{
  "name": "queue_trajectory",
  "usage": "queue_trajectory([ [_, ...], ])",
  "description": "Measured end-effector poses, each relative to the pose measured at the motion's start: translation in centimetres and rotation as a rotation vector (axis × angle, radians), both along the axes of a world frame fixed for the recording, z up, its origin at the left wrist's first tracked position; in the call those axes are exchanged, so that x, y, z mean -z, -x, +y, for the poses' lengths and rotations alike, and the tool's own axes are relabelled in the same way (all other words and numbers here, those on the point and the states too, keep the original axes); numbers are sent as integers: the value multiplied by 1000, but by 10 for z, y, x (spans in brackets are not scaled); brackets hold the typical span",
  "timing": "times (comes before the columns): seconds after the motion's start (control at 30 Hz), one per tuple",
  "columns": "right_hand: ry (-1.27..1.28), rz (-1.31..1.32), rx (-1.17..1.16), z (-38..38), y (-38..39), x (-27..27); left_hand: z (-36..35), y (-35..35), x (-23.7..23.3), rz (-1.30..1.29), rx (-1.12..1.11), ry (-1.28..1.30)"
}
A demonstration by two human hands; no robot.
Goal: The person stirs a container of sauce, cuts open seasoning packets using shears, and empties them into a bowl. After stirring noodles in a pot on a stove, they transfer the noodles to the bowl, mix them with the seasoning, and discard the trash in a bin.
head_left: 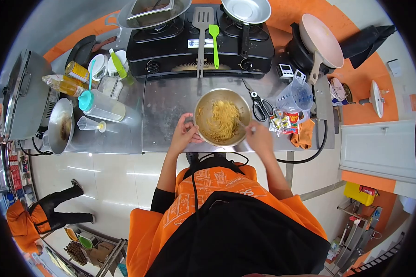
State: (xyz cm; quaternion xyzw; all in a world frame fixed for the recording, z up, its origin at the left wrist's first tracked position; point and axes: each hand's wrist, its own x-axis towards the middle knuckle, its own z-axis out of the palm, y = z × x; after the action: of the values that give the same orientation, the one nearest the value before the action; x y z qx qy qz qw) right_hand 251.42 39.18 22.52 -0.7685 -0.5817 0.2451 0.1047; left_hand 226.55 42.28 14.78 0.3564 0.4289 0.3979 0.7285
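Note:
A round steel bowl (207,98) stands on the metal counter in front of me, with yellow noodles (223,119) inside, coated in brown bits. My left hand (187,132) grips the bowl's left side, fingers and thumb at the rim. At the bowl's right edge, my right hand (259,137) is closed round a thin metal utensil (240,123) that reaches into the noodles; its working end is hidden among them. Black-handled scissors (259,105) lie just right of the bowl.
Behind the bowl is a black gas stove (171,53) with a slotted turner (202,34), a green spatula (215,48) and pans. Seasoning packets (285,123) and a measuring jug (296,94) are on the right; a lidded bottle (101,107) is left. A person (46,212) is behind, left.

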Motion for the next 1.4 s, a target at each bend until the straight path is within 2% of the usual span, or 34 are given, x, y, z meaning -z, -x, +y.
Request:
queue_trajectory([
  [0.1, -10, 160, -220, -6, -4, 11, 5, 2, 2, 43, -6, -22],
  [0.2, 51, -21, 12, 3, -11, -3, -2, 4, 1, 8, 20, -7],
  [0.23, 64, 15, 70, 6, 0, -1, -3, 4, 2, 14, 10, -6],
  [0.33, 40, 185, -203, -3, -4, 12, 0, 4, 3, 34, 6, -16],
  [0.37, -18, 140, -252, -1, -13, 7, 0, 6, 3, 39, 13, -23],
  [0.47, -6, -29, -4, 5, 2, 1, -2, 4, 3, 14, 4, -8],
  [0.53, -71, -7, -145, 5, 4, 4, -2, 2, 2, 22, 14, -11],
  [0.6, -42, 8, -222, 10, -5, -32, -1, 4, 1, 68, 34, -36],
  [0.7, 49, -214, -270, 6, -17, -63, -1, 5, -2, 55, 19, -10],
  [0.77, 208, -286, -389, 9, -14, -62, -3, 4, 2, 27, 26, -25],
  [0.87, 80, -111, -594, 8, -1, -28, -3, 2, 4, 27, 32, -17],
  [0.97, -26, -26, -412, 16, 11, -23, -4, 3, 1, 30, 36, -7],
  [1.07, -177, -98, -328, 20, 1, -37, -2, 4, 2, 27, 38, -11],
  [1.17, 85, -233, -528, 10, -20, -80, -4, 4, 2, 17, 31, -2],
  [1.27, -115, -19, -657, 0, 3, -42, -4, 2, 2, -6, 33, -2],
  [1.4, -197, -115, -437, 4, 36, -16, -5, 0, 1, 2, 19, -9],
])
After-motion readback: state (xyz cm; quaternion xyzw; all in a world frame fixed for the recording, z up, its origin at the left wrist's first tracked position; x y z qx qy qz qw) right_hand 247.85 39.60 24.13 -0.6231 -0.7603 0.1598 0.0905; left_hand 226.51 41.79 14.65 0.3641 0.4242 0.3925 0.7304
